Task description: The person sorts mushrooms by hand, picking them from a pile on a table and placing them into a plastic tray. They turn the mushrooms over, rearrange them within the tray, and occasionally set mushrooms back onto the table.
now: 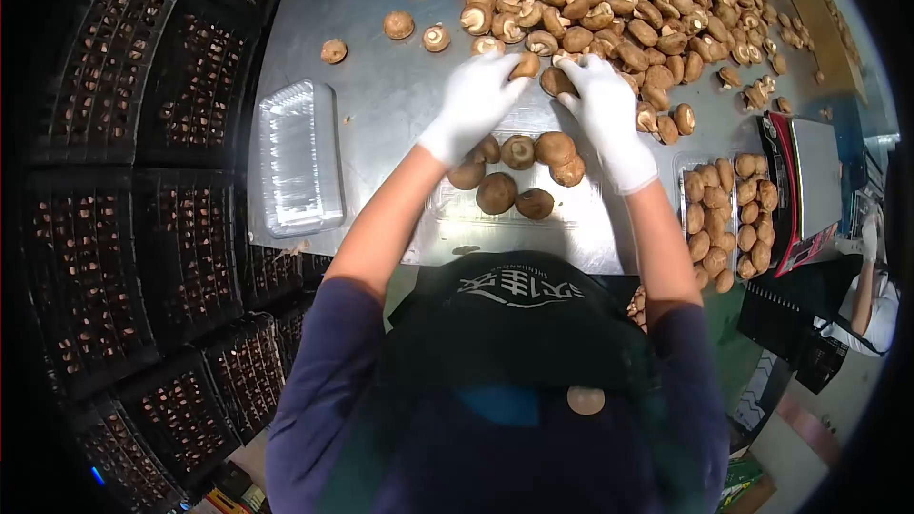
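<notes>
My left hand (479,103), in a white glove, is closed on a brown mushroom (526,65) at the near edge of a big mushroom pile (609,0). Close beside it, my right hand (602,114), also gloved in white, has its thumb and fingers around another mushroom (556,82). Between my forearms several mushrooms (497,193) lie, some cap up and some showing the stem side. They appear to sit in a clear plastic tray (443,228), whose edges are hard to make out against the shiny metal.
Stacked clear trays (300,160) stand at left on the metal table (367,86). Filled mushroom trays (682,192) and a red-edged scale (817,176) are at right. Black crates (133,167) of mushrooms line the left side. Another person's arm (864,295) shows at far right.
</notes>
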{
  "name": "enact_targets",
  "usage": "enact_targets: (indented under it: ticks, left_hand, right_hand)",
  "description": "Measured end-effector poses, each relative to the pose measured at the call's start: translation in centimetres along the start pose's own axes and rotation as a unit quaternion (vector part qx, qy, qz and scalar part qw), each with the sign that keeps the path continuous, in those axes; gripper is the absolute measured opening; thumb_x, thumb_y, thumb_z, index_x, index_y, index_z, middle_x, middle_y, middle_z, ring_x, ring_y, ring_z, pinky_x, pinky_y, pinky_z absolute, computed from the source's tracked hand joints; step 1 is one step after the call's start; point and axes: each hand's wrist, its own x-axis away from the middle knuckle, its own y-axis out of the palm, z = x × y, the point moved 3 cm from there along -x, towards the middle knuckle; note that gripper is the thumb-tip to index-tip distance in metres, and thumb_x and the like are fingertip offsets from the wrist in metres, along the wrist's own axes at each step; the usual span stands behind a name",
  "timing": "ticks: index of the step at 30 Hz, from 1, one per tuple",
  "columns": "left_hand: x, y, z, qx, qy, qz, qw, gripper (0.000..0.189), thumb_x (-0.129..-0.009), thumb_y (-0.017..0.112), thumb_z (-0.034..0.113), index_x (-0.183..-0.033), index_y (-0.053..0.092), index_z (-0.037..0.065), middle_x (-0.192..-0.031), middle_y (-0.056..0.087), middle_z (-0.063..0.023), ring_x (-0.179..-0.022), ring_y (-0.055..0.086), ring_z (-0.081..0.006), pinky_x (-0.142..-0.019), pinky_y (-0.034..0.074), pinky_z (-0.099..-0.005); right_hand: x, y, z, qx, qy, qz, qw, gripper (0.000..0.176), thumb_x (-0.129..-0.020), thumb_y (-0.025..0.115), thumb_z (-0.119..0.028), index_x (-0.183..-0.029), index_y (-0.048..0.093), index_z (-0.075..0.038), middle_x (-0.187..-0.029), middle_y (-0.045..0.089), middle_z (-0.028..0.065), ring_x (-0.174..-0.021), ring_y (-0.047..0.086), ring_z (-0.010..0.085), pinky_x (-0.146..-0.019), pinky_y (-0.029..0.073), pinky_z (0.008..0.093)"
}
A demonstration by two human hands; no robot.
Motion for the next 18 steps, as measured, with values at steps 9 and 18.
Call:
enact_targets:
  ticks: [9,18]
  left_hand:
    - [0.3,-0.2,-1.6,0.254,-0.126,0.050,0.958,0.034,-0.085,0.065,0.020,-0.112,0.065,-0.001,-0.102,0.068,-0.0180,-0.091,0.067,-0.0250,-0.083,0.051,-0.0310]
    - [19.2,-2.2,-0.9,-0.012,0.000,0.191,0.981,0.043,-0.071,0.074,-0.001,-0.111,0.056,0.004,-0.119,0.058,-0.0187,-0.109,0.058,-0.0340,-0.092,0.048,-0.0397]
  right_hand:
    - [0.9,0.7,1.8,-0.104,0.031,0.026,0.994,0.055,-0.066,0.078,-0.011,-0.118,0.061,-0.009,-0.105,0.058,0.0114,-0.097,0.061,0.0286,-0.081,0.051,0.0377]
    - [13.6,-3.3,-1.6,-0.435,0.233,0.016,0.869,0.052,-0.073,0.081,-0.013,-0.116,0.053,-0.003,-0.104,0.062,0.0074,-0.093,0.059,0.0115,-0.084,0.049,0.0278]
